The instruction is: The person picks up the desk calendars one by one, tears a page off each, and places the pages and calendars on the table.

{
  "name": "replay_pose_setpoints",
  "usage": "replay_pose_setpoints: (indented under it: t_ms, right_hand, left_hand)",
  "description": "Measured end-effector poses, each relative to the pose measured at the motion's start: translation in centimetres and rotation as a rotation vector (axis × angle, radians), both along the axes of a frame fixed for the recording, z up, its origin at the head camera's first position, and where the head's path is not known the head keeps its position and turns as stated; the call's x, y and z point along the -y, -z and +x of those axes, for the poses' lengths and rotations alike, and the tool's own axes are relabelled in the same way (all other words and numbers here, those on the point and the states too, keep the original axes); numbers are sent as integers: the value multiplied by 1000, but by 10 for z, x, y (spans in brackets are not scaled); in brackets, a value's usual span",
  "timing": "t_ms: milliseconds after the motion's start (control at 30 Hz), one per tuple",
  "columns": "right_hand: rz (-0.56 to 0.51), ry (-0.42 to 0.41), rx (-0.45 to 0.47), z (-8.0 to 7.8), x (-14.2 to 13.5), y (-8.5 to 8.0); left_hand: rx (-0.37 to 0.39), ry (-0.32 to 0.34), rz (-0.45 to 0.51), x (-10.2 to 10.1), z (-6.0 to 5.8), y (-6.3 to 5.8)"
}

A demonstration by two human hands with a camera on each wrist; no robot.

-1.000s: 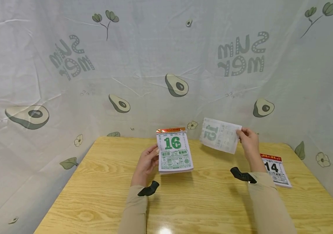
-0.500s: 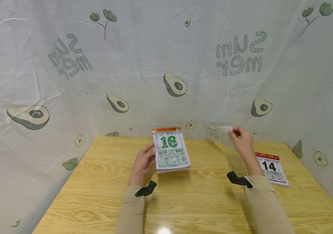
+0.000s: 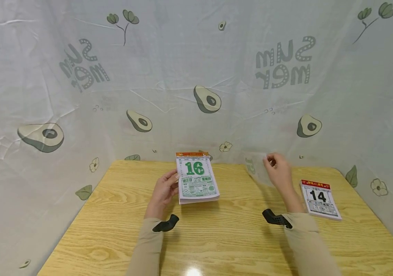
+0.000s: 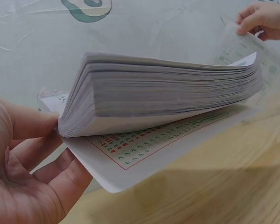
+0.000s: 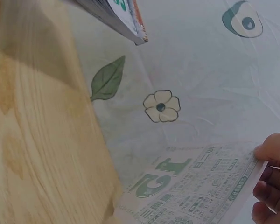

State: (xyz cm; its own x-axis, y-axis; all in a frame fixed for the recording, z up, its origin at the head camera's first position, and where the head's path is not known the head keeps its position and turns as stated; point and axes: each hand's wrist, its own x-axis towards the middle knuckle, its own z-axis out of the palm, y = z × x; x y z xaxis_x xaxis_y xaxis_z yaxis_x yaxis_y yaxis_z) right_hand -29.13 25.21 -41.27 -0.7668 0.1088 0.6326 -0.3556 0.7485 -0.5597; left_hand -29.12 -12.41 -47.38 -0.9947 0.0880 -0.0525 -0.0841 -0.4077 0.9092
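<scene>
A thick tear-off calendar point(image 3: 198, 182) showing a green 16 is held up over the table by my left hand point(image 3: 163, 191). In the left wrist view the thumb presses the left edge of its page block point(image 4: 172, 93), and the fingers lie under the backing sheet point(image 4: 114, 175), which is printed in red and green. My right hand point(image 3: 281, 173) pinches a loose thin page point(image 5: 191, 182) by its edge, between thumb and fingers. The page bears a green 15 and hangs to the left of that hand, apart from the calendar.
A second calendar point(image 3: 320, 199), with a red top strip and a black 14, lies on the wooden table point(image 3: 113, 230) at the right, beside the right forearm. Behind the table's far edge hangs a pale curtain point(image 3: 169, 69) printed with avocados.
The calendar in my left hand has moved a little left. My right hand has come slightly left and lower, and the loose page has swung from facing forward to nearly edge-on.
</scene>
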Motion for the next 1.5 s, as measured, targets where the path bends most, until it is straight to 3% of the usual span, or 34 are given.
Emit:
replay_pose_setpoints:
  t_ms: [600,1033,1500]
  right_hand:
    - [34,-98,-79,11,50,29]
    - [5,-172,-47,12,83,45]
    - [7,-253,13,17,116,60]
  left_hand:
    - [67,2,-163,34,-1,1]
    - [78,22,-212,69,0,3]
    - [109,-3,-302,106,3,4]
